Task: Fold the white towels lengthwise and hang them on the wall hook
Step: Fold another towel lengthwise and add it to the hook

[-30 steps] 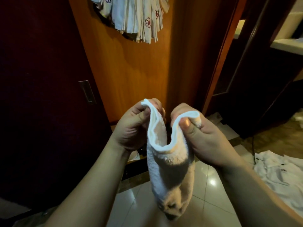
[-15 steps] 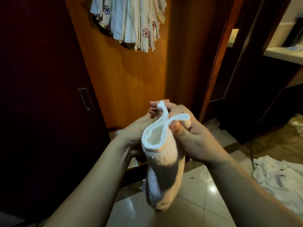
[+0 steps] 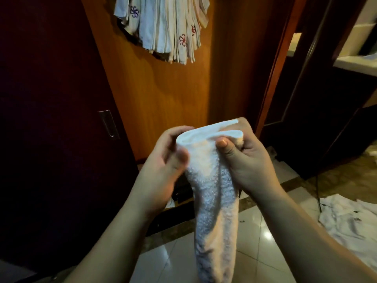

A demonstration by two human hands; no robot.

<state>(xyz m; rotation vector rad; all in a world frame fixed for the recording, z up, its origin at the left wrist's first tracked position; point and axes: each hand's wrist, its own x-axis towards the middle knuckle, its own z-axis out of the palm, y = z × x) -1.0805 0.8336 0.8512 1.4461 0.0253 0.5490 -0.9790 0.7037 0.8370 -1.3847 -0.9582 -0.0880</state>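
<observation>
While the white towel (image 3: 212, 193) hangs doubled lengthwise between both hands, right hand (image 3: 246, 158) pinches the stacked top edges so the fold holds. Left hand (image 3: 163, 160) curls round the folded side to steady it. Hung towels (image 3: 163, 27) on the wall above; hook itself hidden.

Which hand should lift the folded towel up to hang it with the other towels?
Probably the right hand. Its thumb and fingers pinch both top corners of the white towel together, so the fold should hold. The left hand only cups the looped side. The hanging towels are straight above.
</observation>
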